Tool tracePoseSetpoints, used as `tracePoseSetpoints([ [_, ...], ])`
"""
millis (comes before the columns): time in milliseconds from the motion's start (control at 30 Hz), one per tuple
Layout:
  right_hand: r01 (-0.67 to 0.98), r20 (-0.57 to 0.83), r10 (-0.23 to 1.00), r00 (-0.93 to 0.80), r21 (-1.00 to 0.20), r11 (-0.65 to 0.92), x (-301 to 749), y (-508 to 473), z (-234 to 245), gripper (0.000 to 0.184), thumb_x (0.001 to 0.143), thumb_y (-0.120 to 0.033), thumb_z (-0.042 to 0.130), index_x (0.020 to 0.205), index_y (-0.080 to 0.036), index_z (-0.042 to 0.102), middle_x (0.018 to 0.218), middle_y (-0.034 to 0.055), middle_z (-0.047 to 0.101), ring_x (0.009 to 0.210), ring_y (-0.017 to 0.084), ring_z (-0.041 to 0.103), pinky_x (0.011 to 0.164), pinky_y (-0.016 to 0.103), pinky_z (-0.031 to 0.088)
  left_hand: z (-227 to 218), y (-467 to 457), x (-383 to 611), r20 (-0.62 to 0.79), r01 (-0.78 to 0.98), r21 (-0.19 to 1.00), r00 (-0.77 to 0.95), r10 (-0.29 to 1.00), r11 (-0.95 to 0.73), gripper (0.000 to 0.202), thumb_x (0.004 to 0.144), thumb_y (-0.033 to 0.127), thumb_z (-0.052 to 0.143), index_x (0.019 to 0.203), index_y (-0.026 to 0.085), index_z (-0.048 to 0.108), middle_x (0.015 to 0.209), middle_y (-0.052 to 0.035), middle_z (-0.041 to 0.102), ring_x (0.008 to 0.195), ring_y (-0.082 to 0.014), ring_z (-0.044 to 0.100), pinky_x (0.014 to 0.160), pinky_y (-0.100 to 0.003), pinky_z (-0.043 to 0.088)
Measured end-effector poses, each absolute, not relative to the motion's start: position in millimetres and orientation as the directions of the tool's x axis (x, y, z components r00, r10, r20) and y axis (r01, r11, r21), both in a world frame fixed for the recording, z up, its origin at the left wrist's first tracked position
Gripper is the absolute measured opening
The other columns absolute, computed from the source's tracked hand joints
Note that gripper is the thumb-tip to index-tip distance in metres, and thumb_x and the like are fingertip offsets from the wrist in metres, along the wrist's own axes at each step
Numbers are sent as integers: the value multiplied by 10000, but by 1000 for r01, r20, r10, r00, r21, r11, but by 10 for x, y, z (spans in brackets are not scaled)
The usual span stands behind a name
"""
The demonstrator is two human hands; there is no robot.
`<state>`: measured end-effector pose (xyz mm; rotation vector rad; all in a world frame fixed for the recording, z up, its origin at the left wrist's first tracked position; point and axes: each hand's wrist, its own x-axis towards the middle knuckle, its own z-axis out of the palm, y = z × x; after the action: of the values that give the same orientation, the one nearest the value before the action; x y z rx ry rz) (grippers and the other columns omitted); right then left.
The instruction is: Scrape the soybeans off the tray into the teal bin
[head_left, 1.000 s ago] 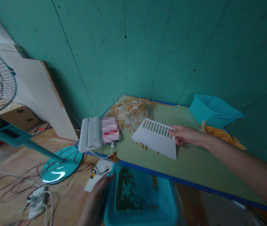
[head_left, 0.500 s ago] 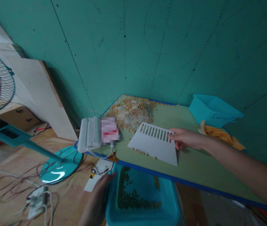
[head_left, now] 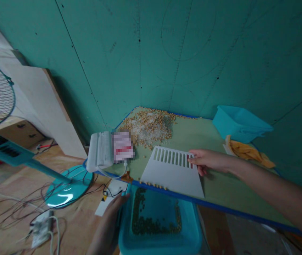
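Note:
My right hand (head_left: 202, 161) is closed around the slotted right end of a flat white scraper (head_left: 172, 177). The scraper's long edge rests near the front edge of the green tabletop, and a short row of soybeans (head_left: 155, 185) lies along it. Below, my left hand (head_left: 111, 216) grips the left rim of a blue plastic basin (head_left: 160, 246); its fingers are partly hidden. Inside the basin, beans lie mostly along the left and near sides. Farther back on the table is a pile of soybeans mixed with whitish translucent bits (head_left: 151, 127).
A white device (head_left: 100, 151) with a cable sits beside a blurred pink pack (head_left: 123, 147) on the table's left. At the right are a blue bin (head_left: 240, 124) and an orange cloth (head_left: 249, 152). A fan (head_left: 68, 187) and tangled cords stand on the floor at left.
My right hand has drawn the scraper toward the front edge, pushing the row of soybeans with it. More beans show at the right side inside the basin. My left hand has stayed at the rim.

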<state>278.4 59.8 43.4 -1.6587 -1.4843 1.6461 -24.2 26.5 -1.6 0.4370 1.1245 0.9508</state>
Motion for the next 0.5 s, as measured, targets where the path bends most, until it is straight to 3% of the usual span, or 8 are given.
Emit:
tracePoseSetpoints([
  [67,407,-491,838,-240,-834,-372,2783,596,436,178,782,-336,468,797,-168,412,640,-38,523,387,28,495,338,137,338,10,262,-236,-562,-440,710,117,819,550,79,610,143,627,662,186,667,489,60,655,455,-129,589,432,-192,471],
  [200,409,-481,843,-241,-838,-361,2781,586,441,197,778,-351,471,797,-166,406,647,-34,525,388,29,499,344,142,342,28,261,-221,-554,-380,780,-49,831,497,74,541,131,679,585,186,655,503,73,661,455,-132,581,419,-203,485],
  [367,380,-460,850,-256,-857,-349,2801,547,415,225,774,-381,476,802,-169,405,650,-29,528,393,35,506,356,148,345,-7,256,-239,-515,-347,809,-29,857,474,52,600,155,650,619,197,673,529,67,673,487,-129,592,463,-196,498],
  [500,361,-448,858,-251,-866,-347,2822,512,404,255,777,-402,466,857,-165,413,673,-17,539,390,30,501,343,142,316,-10,238,-236,-518,-380,789,14,855,484,144,638,147,617,732,235,683,651,72,709,579,-135,630,492,-188,499],
])
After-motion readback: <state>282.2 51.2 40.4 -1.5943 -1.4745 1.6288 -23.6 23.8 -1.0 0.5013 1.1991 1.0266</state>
